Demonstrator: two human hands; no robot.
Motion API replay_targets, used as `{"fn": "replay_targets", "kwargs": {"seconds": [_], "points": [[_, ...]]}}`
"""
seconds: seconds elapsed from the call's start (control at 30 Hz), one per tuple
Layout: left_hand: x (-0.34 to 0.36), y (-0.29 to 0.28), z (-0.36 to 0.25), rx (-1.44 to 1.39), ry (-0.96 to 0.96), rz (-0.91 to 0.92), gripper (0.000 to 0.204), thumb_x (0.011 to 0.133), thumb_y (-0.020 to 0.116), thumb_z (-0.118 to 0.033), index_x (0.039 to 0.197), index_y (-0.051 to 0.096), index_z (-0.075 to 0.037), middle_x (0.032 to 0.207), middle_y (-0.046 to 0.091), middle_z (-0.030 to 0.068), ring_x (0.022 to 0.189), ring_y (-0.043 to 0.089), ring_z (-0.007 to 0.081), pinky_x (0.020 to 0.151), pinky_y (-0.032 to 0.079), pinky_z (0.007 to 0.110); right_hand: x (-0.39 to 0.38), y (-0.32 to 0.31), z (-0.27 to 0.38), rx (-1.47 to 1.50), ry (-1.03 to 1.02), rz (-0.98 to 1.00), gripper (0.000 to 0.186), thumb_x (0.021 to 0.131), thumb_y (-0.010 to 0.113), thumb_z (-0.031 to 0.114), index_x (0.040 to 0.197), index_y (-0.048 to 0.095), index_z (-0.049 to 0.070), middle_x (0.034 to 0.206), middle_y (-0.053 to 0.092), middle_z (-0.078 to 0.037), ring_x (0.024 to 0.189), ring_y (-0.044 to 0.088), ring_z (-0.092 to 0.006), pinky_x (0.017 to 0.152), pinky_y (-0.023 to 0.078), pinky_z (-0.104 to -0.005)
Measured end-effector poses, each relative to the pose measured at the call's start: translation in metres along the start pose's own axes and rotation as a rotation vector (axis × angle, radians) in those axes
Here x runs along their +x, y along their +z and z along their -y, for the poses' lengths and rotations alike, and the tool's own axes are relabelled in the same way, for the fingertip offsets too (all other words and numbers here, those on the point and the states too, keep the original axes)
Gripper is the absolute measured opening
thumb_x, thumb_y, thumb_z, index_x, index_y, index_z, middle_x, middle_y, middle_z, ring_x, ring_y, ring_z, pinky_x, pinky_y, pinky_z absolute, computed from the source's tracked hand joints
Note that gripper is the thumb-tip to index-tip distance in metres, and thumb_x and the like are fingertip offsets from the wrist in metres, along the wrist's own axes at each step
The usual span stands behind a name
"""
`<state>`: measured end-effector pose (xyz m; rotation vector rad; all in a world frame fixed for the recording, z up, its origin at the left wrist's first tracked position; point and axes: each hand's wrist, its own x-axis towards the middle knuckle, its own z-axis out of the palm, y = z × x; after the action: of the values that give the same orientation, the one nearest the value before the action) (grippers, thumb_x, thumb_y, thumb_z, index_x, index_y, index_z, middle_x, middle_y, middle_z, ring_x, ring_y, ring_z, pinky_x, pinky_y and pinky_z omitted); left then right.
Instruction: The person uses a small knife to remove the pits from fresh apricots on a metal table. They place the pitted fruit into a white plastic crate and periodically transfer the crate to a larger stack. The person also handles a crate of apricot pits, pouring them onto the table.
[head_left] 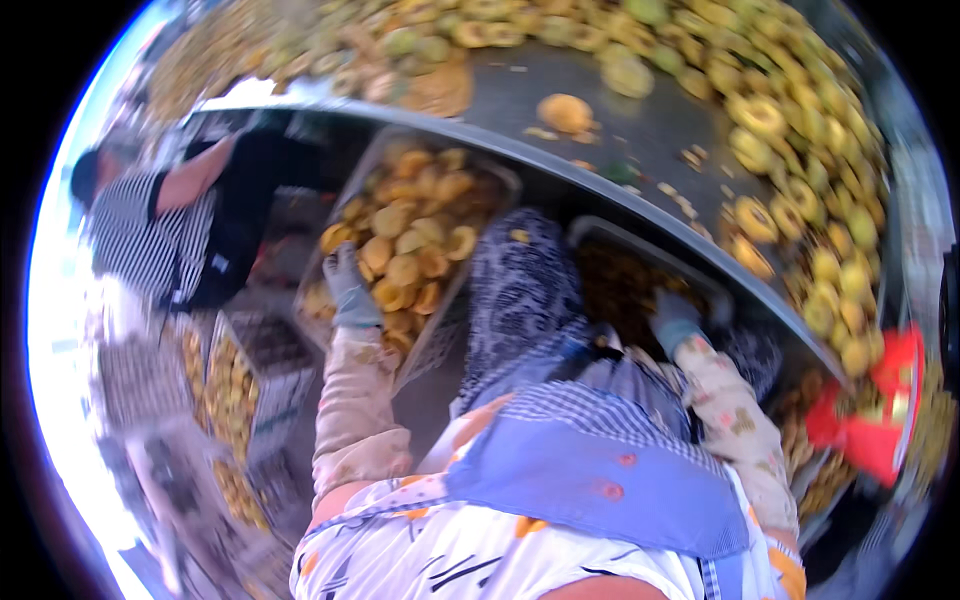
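My left hand, in a light blue glove, has its fingertips closed on an orange fruit half at the left side of a pale plastic crate full of yellow-orange fruit halves. My right hand, also gloved, reaches down into a second crate under the table edge, holding darker fruit pieces. Its fingers are dim and blurred, so what they hold is unclear. Between the crates is my leg in dark patterned cloth.
A metal table bears many cut yellow fruit halves and scraps. At left, another person in a striped top bends near stacked crates of fruit. A red container is at the far right.
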<state>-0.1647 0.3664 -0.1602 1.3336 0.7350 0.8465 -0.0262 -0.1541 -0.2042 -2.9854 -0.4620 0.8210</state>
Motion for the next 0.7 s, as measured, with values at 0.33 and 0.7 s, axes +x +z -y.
{"fn": "replay_targets", "kwargs": {"seconds": [0.33,0.7], "points": [[-0.019,0.081,0.004,1.476,0.128,0.131,0.068,0.074,0.066,-0.034,0.135,0.036,-0.027,0.144,0.02,0.0199,0.129,0.022,0.0471,0.105,0.022,0.051,-0.031,-0.124,0.079,0.295,-0.338,-0.077,0.022,0.08,0.06,0.02,0.099,0.057,0.01,0.093,0.062,-0.013,0.087,0.061,-0.0319,0.076,0.047,-0.0407],[0.13,0.07,0.029,1.1,0.04,-0.028,0.052,0.078,0.064,-0.029,0.126,0.045,-0.019,0.128,0.041,0.0229,0.109,0.049,0.0413,0.093,0.041,0.043,0.044,-0.205,0.165,0.401,-0.774,-0.637,0.023,0.073,0.063,0.003,0.095,0.059,0.005,0.093,0.062,-0.011,0.081,0.06,-0.0282,0.072,0.048,-0.0349]]}}
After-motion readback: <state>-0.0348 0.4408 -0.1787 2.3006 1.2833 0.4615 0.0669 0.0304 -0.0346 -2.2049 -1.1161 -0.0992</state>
